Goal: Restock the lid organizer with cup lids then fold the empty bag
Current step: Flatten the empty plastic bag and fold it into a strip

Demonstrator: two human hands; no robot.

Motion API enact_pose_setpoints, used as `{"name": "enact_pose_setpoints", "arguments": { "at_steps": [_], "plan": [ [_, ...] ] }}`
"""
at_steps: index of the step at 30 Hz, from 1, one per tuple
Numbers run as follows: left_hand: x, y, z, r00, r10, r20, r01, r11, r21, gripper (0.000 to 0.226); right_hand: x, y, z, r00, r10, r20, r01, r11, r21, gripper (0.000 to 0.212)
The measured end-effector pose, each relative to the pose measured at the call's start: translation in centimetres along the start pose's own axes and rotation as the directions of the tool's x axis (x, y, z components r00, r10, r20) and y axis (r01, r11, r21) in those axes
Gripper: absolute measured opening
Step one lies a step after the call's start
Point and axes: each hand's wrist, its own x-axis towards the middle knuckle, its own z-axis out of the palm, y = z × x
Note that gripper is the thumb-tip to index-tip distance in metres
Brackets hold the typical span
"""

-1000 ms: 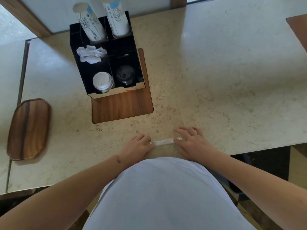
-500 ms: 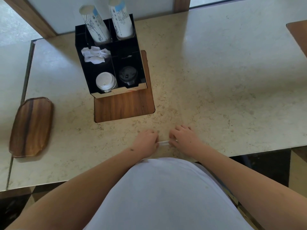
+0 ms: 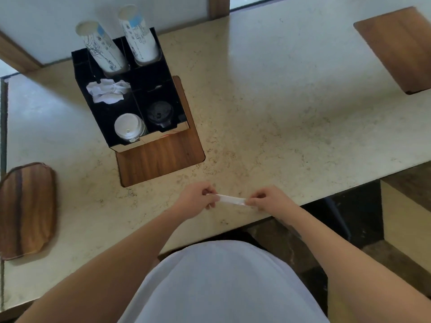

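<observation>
A clear plastic bag [image 3: 232, 200], folded into a narrow strip, is stretched between my two hands just above the counter's near edge. My left hand [image 3: 197, 200] pinches its left end and my right hand [image 3: 268, 201] pinches its right end. Farther back on the left stands the black lid organizer [image 3: 98, 113] on a wooden board [image 3: 161, 159]. Its front left compartment holds a stack of white lids [image 3: 128, 128], its front right one a stack of black lids [image 3: 160, 114].
Two stacks of paper cups [image 3: 102, 48] lean out of the organizer's back compartments, and crumpled white napkins [image 3: 107, 89] fill a middle one. A wooden tray [image 3: 26, 209] lies at the left edge. Another wooden board [image 3: 398, 50] sits far right on the beige counter [image 3: 279, 113].
My hands have drawn apart slightly and lifted, stretching the folded bag strip between them. The camera has shifted back, showing more of the counter's edge.
</observation>
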Motion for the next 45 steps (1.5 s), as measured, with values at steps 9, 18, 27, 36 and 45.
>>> {"name": "enact_pose_setpoints", "arguments": {
  "at_steps": [9, 18, 27, 36, 45],
  "plan": [
    [2.8, 4.7, 5.4, 0.933, -0.023, 0.358, 0.077, 0.988, -0.137, 0.006, -8.9, 6.5, 1.8, 0.905, 0.250, -0.343, -0.168, 0.953, 0.253, 0.007],
    [1.6, 14.6, 13.8, 0.733, 0.291, 0.615, -0.533, 0.807, 0.253, 0.013, -13.9, 7.7, 0.7, 0.876, 0.162, -0.455, -0.053, 0.969, 0.241, 0.035],
    [3.2, 21.4, 21.4, 0.656, 0.288, 0.697, -0.641, 0.701, 0.313, 0.018, -17.8, 16.5, -3.0, 0.853, 0.221, -0.473, 0.020, 0.892, 0.452, 0.026],
    [6.3, 24.6, 28.5, 0.692, 0.234, 0.683, -0.591, 0.726, 0.350, 0.014, -21.9, 25.6, -6.2, 0.831, 0.324, -0.452, 0.030, 0.786, 0.618, 0.024],
    [12.5, 25.4, 32.5, 0.728, 0.572, 0.378, -0.634, 0.352, 0.688, 0.039, -20.8, 30.7, -5.6, 0.560, 0.726, -0.399, 0.068, 0.439, 0.896, 0.006]
  ]
}}
